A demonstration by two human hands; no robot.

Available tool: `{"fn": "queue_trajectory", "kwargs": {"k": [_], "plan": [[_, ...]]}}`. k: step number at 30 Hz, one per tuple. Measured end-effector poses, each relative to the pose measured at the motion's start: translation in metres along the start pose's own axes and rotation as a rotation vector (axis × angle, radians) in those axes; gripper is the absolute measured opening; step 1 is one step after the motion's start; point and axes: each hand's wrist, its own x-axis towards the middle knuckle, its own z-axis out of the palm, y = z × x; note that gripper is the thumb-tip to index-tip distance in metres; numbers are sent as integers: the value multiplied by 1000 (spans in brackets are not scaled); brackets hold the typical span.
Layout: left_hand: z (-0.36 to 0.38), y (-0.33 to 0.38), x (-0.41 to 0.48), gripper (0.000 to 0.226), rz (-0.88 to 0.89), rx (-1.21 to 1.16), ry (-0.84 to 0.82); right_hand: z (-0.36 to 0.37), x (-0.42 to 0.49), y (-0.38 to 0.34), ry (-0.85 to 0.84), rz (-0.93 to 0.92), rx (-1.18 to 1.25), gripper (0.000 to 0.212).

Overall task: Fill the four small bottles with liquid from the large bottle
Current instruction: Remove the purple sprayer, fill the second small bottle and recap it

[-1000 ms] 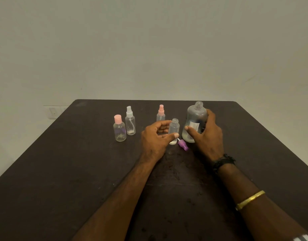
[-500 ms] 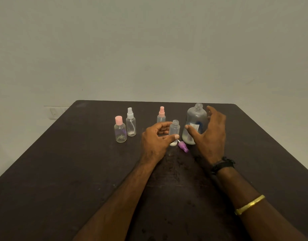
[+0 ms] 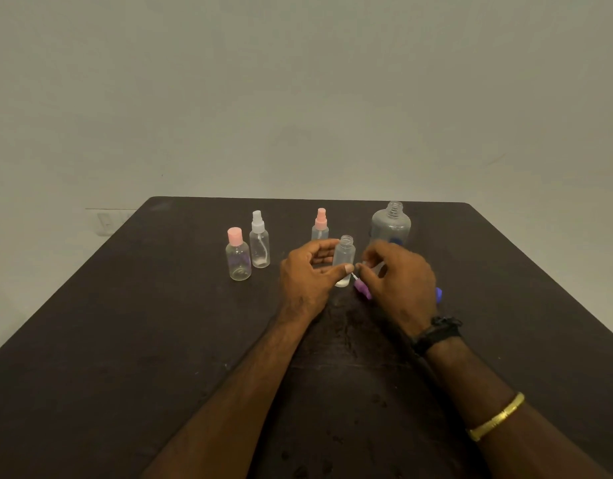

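Left hand (image 3: 308, 276) holds the open small bottle (image 3: 344, 259) upright on the counter (image 3: 160, 323), its fingers (image 3: 322, 244) and thumb curled round it. Right hand (image 3: 398, 281) curls over the purple spray cap (image 3: 362, 291); I cannot tell whether it pinches it. The large bottle (image 3: 390, 224) stands just behind.

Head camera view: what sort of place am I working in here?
Probably a plain indoor room set up for tabletop work: a dark table in front of a blank pale wall, a switch plate low on that wall, and a few plastic bottles.
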Motion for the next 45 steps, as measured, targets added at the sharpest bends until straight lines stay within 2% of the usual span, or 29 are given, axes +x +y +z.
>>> {"fn": "queue_trajectory", "kwargs": {"k": [5,15,19,23,27,31,36,45], "plan": [[0,1,0,49,9,14,9,4,-3,-2,-212,57,-114,17],[0,-2,1,51,6,26,24,5,-5,-3,-281,84,-203,15],[0,-1,1,50,4,22,11,4,-3,-2,-180,57,-122,15],[-1,-3,1,50,-1,23,8,-1,0,-4,48,-20,93,10],[-1,-3,2,49,0,20,13,-9,5,-8,243,-66,246,19],[-1,-5,3,49,2,31,27,-14,12,-8,382,-105,283,25],[-1,-6,3,50,1,32,25,-21,13,-9,437,-135,303,23],[0,-7,3,50,-6,26,23,-21,11,-10,398,-193,272,15]]}}
